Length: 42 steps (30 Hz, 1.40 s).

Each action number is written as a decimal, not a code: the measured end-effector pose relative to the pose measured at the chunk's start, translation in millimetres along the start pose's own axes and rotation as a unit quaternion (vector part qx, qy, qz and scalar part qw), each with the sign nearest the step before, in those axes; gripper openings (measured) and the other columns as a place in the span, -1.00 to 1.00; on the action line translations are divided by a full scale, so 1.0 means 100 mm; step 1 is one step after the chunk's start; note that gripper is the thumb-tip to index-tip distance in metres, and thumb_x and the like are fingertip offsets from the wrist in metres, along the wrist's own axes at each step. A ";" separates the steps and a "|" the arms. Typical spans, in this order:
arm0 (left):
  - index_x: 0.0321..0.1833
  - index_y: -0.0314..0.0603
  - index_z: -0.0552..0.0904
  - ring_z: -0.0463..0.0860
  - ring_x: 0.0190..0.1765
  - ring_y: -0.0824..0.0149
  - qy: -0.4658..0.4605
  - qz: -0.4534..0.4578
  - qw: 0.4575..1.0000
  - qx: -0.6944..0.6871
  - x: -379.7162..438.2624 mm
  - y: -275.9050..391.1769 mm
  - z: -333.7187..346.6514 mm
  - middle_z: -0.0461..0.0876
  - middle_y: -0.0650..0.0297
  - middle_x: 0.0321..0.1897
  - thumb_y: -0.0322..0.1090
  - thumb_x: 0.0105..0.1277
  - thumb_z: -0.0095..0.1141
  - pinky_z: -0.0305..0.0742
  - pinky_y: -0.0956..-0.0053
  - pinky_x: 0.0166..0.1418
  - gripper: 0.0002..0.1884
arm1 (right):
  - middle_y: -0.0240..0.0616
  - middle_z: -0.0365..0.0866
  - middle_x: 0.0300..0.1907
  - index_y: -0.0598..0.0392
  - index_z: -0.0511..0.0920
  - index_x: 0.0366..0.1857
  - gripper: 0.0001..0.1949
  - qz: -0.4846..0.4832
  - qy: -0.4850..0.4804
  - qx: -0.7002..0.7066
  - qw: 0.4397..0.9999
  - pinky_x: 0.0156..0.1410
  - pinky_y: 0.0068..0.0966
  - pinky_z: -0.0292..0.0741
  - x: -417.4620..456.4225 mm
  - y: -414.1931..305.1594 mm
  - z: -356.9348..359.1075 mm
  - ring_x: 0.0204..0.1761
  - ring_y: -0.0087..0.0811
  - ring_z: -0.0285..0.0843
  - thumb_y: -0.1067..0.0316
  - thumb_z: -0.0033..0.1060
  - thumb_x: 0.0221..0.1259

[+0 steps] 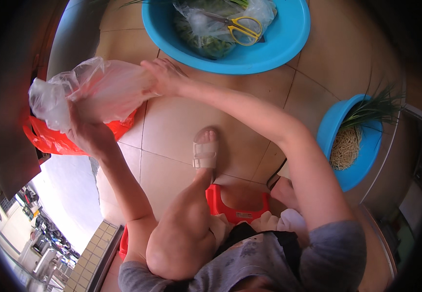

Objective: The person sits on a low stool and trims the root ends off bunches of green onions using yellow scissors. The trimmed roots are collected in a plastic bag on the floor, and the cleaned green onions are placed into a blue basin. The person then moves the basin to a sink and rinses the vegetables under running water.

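A translucent plastic bag point(108, 87) stretches between my two hands at the upper left. My left hand point(88, 133) grips its near left part. At the bag's other end, my right hand point(165, 77) holds the plastic. Below and behind it, a red plastic bag point(56, 138) shows, partly covered by the translucent one. Beyond my right hand stands a large blue basin point(280, 47). Inside it, scissors with yellow handles point(246, 31) lie on clear plastic bags point(214, 33) with green vegetables in them.
On the right, a smaller blue basin point(360, 175) holds long green leaves point(369, 111) and a bundle of pale thin stalks point(346, 149). A red plastic stool point(238, 215) is beneath me on the tiled floor point(174, 127). A tiled step edge point(90, 252) lies at lower left.
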<state>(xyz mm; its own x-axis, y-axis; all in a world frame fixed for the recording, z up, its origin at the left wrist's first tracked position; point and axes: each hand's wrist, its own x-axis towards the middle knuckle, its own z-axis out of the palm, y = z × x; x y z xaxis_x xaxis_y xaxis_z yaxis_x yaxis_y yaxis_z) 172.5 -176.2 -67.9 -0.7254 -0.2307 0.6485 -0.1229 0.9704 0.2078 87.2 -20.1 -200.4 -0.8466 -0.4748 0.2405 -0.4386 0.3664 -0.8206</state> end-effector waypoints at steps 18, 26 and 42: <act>0.19 -0.28 0.40 0.38 0.20 0.29 -0.072 -0.156 0.899 -0.402 -0.32 0.97 0.19 0.42 0.18 0.14 -0.52 0.27 0.14 0.25 0.45 0.27 -0.58 | 0.03 0.54 -0.33 0.19 0.57 -0.34 -0.84 0.088 0.009 -0.413 0.906 -0.14 -0.15 0.51 -0.21 1.73 -1.74 -0.18 0.00 0.55 0.42 0.14 -0.03; -0.06 -0.38 0.57 0.58 -0.11 0.45 -0.304 -0.254 0.750 -0.530 -0.27 0.99 0.55 0.60 0.23 -0.15 -0.54 0.30 0.07 0.49 0.59 -0.01 -0.82 | -0.08 0.49 -0.07 0.11 0.48 -0.14 -0.62 0.048 0.135 -0.424 0.894 -0.07 -0.17 0.52 0.47 1.51 -2.13 -0.03 -0.03 0.46 0.36 0.34 -0.13; 0.27 -0.04 0.35 0.43 0.18 0.05 -0.355 0.303 0.861 -0.202 0.26 1.19 2.66 0.40 0.14 0.15 -0.41 -0.04 0.32 0.40 0.17 0.18 -0.28 | -0.14 0.63 -0.34 0.11 0.57 -0.29 -0.80 0.011 -0.122 -0.406 0.905 -0.13 -0.21 0.50 -0.02 1.64 -2.02 -0.19 -0.07 0.58 0.33 0.21 -0.03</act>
<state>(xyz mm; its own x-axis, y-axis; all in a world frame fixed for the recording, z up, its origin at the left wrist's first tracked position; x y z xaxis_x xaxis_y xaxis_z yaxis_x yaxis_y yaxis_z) -41.1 -47.6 -221.0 -0.8220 0.5505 0.1461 0.5658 0.7602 0.3194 -44.3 202.3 -231.2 -0.8093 -0.5868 0.0261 -0.5837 0.7985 -0.1474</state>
